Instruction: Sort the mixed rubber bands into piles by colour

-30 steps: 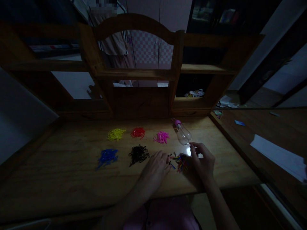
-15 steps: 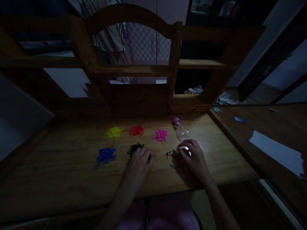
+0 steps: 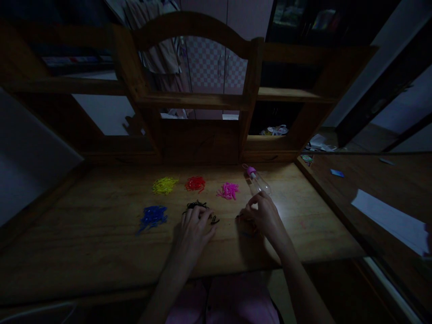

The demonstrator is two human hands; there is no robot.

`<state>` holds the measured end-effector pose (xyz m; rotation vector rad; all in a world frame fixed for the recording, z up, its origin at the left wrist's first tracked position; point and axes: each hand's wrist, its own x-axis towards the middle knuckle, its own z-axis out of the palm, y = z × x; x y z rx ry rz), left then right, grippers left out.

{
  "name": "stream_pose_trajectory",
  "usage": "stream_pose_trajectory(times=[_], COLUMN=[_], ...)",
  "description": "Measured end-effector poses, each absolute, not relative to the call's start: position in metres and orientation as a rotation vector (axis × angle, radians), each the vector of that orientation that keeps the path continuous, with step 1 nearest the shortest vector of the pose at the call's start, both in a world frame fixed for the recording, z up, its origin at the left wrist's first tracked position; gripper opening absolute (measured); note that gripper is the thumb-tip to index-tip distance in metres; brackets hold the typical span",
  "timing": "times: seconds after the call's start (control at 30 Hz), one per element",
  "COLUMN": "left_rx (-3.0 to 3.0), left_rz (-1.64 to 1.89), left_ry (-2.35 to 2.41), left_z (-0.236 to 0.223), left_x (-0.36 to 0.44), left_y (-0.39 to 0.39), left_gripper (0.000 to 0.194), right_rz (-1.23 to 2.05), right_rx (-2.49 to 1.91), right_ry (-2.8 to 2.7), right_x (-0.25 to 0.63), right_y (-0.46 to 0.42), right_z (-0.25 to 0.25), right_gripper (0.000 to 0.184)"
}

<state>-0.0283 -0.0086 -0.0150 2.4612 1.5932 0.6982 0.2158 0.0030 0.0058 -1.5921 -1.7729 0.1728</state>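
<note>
My left hand (image 3: pixel 195 227) rests over the black rubber bands (image 3: pixel 196 204), fingers bent and thumb apart from them. It covers much of that pile; a few black bands show by the fingertips. My right hand (image 3: pixel 265 213) is above a small pile of mixed-colour rubber bands (image 3: pixel 248 233), mostly hidden beneath it. Its thumb and forefinger are pinched together; what is between them is too dark to make out. Separate piles of yellow bands (image 3: pixel 164 185), red bands (image 3: pixel 195 183), pink bands (image 3: pixel 228 191) and blue bands (image 3: pixel 153 217) lie around.
A clear bottle with a pink cap (image 3: pixel 258 182) lies just beyond my right hand. The wooden desk (image 3: pixel 101 252) has a shelf unit (image 3: pixel 195 101) along its back. On the lower surface at the right are white paper (image 3: pixel 388 220) and a small blue packet (image 3: pixel 336 173).
My left hand has moved left from beside the mixed pile to the black one, and its fingers have spread. My right hand has moved left from near the bottle to over the mixed bands.
</note>
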Motion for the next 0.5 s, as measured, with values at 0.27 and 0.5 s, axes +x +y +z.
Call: stream_pose_trajectory(times=[0.27,0.5], left_rx=[2.396,2.303], left_rz=[0.68,0.863], left_ry=[1.752,1.831], left_z=[-0.014,-0.007], left_x=[-0.021,-0.035], left_y=[-0.006,-0.015], left_gripper=[0.01,0.017], right_rz=[0.492,0.584], right_rx=[-1.499,-1.426], right_ry=[-1.763,-1.766], right_x=[0.147,0.136], right_y=[0.004,-0.001], right_z=[0.018,0.011], right_gripper=[0.007,0.011])
